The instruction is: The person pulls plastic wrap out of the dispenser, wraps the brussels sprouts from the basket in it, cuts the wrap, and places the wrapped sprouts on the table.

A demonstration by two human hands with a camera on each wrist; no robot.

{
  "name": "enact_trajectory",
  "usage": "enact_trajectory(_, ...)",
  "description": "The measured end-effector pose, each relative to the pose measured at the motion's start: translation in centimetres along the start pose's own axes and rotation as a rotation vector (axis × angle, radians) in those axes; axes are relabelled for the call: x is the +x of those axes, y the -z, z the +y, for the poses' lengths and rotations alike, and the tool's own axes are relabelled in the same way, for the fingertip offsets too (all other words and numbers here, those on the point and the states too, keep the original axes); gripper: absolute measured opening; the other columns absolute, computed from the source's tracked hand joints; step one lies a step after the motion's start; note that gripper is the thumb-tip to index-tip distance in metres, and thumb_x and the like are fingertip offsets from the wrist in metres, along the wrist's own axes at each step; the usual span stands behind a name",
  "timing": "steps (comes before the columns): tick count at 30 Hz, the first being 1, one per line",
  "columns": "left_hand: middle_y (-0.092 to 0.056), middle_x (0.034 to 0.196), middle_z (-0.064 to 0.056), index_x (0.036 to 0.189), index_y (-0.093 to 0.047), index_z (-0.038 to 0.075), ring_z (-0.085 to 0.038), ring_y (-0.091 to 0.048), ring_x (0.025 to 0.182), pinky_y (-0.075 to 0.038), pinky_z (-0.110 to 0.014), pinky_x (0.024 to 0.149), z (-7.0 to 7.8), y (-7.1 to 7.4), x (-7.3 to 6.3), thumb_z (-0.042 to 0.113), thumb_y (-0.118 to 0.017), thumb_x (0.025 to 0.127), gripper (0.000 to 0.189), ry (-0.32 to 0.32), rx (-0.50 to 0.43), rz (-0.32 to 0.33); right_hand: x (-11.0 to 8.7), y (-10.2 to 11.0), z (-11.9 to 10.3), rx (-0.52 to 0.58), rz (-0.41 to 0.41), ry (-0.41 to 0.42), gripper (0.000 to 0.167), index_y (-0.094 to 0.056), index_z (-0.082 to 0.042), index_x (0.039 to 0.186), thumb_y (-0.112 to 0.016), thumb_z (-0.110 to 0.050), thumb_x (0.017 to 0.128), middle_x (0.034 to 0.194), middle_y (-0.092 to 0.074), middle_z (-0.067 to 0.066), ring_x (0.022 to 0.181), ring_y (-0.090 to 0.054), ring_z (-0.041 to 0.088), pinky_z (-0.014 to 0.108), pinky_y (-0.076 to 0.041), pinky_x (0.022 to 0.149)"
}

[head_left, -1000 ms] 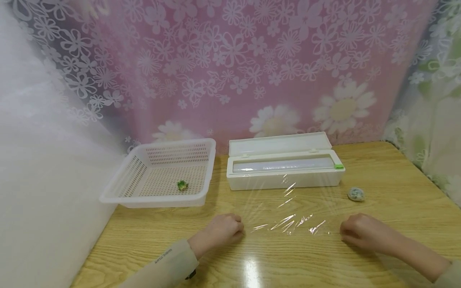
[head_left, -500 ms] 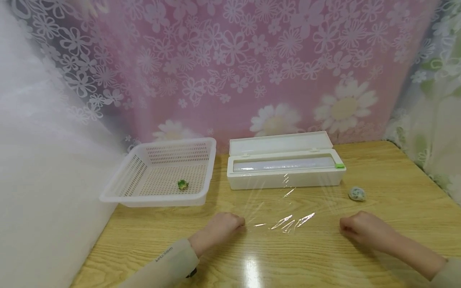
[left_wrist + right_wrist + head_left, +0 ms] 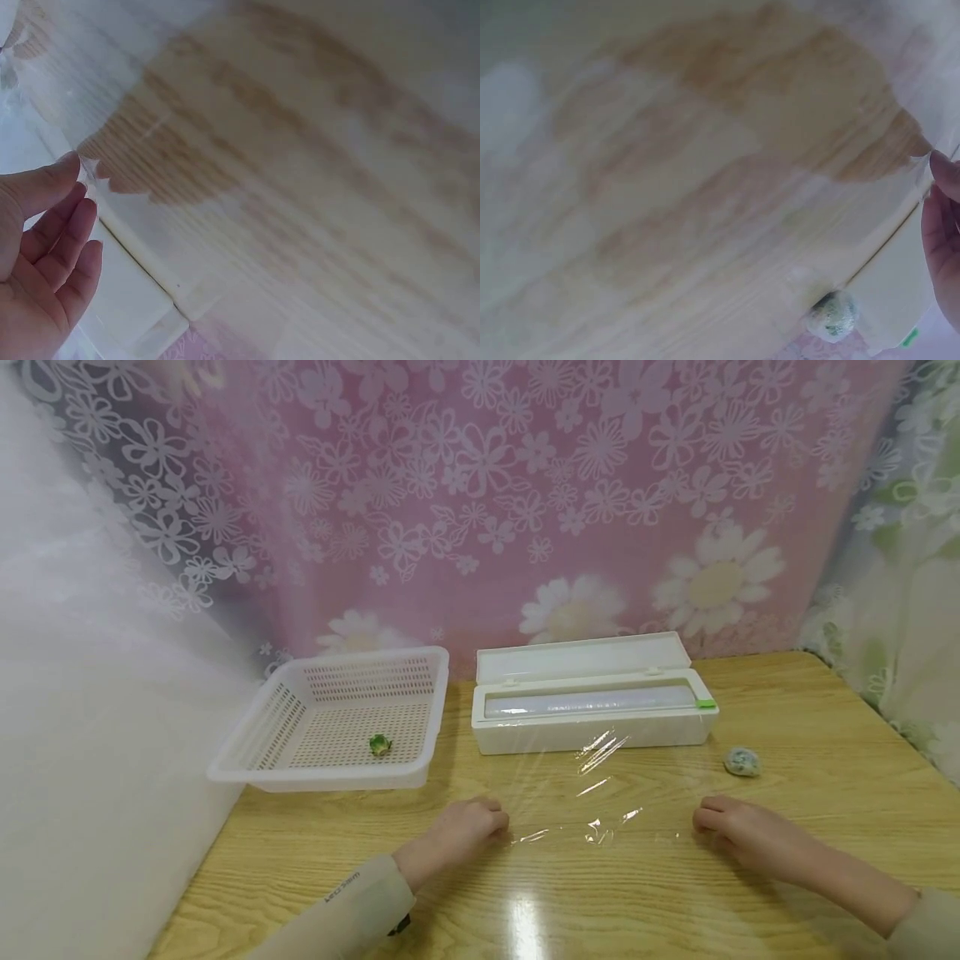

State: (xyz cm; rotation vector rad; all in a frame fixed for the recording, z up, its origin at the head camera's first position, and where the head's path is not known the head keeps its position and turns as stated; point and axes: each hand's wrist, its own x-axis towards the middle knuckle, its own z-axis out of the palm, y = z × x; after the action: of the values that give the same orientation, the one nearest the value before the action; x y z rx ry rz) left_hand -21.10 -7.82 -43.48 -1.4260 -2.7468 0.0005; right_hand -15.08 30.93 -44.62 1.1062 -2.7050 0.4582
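A sheet of clear cling film [image 3: 596, 785] runs forward from the front of a white cling film box [image 3: 592, 737], whose lid stands raised behind the roll. My left hand [image 3: 459, 833] pinches the film's near left corner between thumb and index finger; its other fingers curl loosely in the left wrist view. At the near right corner, my right hand [image 3: 750, 837] pinches the film the same way, and thumb and fingers meet at its gathered edge in the right wrist view. Both hands are held low over the wooden table [image 3: 630, 910], with the sheet spread between them.
Left of the box, a white plastic basket [image 3: 322, 777] holds a small green leafy piece [image 3: 380, 745]. A small film-wrapped lump [image 3: 742, 762] lies beyond my right hand, near the box's right end. A green slider [image 3: 705, 704] sits there. A floral curtain [image 3: 480, 527] hangs behind.
My right hand has shifted a little left, towards the left hand, and its fingers show more. The film has slackened slightly and its glints have moved. The left hand is almost unmoved.
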Motion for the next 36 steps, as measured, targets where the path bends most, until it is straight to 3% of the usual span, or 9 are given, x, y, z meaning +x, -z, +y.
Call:
enact_trajectory(6, -0.053, 0.075, 0.010, 0.078, -0.062, 0.019, -0.003, -0.050, 0.068, -0.040, -0.015, 0.052, 0.0, -0.1, -0.1, 0.020, -0.066, 0.080, 0.004, -0.014, 0.014, -0.010, -0.1, -0.1, 0.6, 0.221, -0.088, -0.052, 0.029, -0.057, -0.017, 0.083, -0.066, 0.008, 0.071, 0.079, -0.053, -0.011, 0.070, -0.049, 0.000, 0.021, -0.044, 0.052)
enact_trajectory(12, -0.053, 0.076, 0.009, 0.078, -0.063, 0.018, -0.003, -0.051, 0.068, -0.040, -0.014, 0.054, -0.1, 0.0, 0.0, 0.017, -0.067, 0.079, 0.004, -0.027, 0.010, -0.015, -0.3, -0.1, 1.1, 0.382, -0.084, -0.098, 0.017, -0.058, -0.011, 0.084, -0.063, 0.003, 0.077, 0.079, -0.056, -0.011, 0.070, -0.051, -0.001, 0.022, -0.045, 0.052)
enact_trajectory(17, -0.054, 0.077, 0.009, 0.081, -0.064, 0.016, -0.003, -0.051, 0.068, -0.041, -0.014, 0.058, -0.3, 0.2, 0.1, 0.015, -0.065, 0.080, 0.002, -0.025, -0.042, -0.057, -0.3, -0.3, 1.2, 0.414, -0.085, -0.149, 0.008, -0.061, -0.013, 0.083, -0.064, -0.007, 0.080, 0.079, -0.059, -0.011, 0.071, -0.052, -0.001, 0.022, -0.045, 0.053)
enact_trajectory(22, -0.056, 0.079, 0.008, 0.083, -0.064, 0.015, -0.004, -0.053, 0.072, -0.042, -0.015, 0.064, -0.4, 1.1, 0.0, 0.012, -0.064, 0.081, 0.004, 0.010, -0.167, -0.109, -0.4, -0.4, 1.2, 0.399, -0.090, -0.177, 0.008, -0.062, -0.014, 0.081, -0.066, -0.009, 0.078, 0.078, -0.058, -0.012, 0.070, -0.051, -0.001, 0.022, -0.044, 0.052)
enact_trajectory(29, -0.061, 0.093, 0.001, 0.095, -0.063, 0.009, -0.012, -0.058, 0.085, -0.045, -0.020, 0.071, -1.2, 2.4, 0.2, 0.015, -0.064, 0.082, 0.015, 0.065, -0.273, 0.026, -0.3, -0.5, 1.1, 0.383, -0.081, -0.187, 0.007, -0.063, -0.014, 0.080, -0.068, -0.010, 0.076, 0.078, -0.059, -0.011, 0.070, -0.052, -0.001, 0.022, -0.044, 0.053)
enact_trajectory(36, -0.063, 0.094, -0.006, 0.096, -0.062, 0.003, -0.018, -0.059, 0.087, -0.046, -0.028, 0.076, -1.7, 5.4, 0.9, 0.013, -0.064, 0.081, 0.018, 0.086, -0.362, 0.256, -0.3, -0.3, 1.0, 0.379, -0.103, -0.221, 0.007, -0.063, -0.013, 0.080, -0.068, -0.011, 0.076, 0.077, -0.058, -0.013, 0.070, -0.051, -0.002, 0.022, -0.045, 0.054)
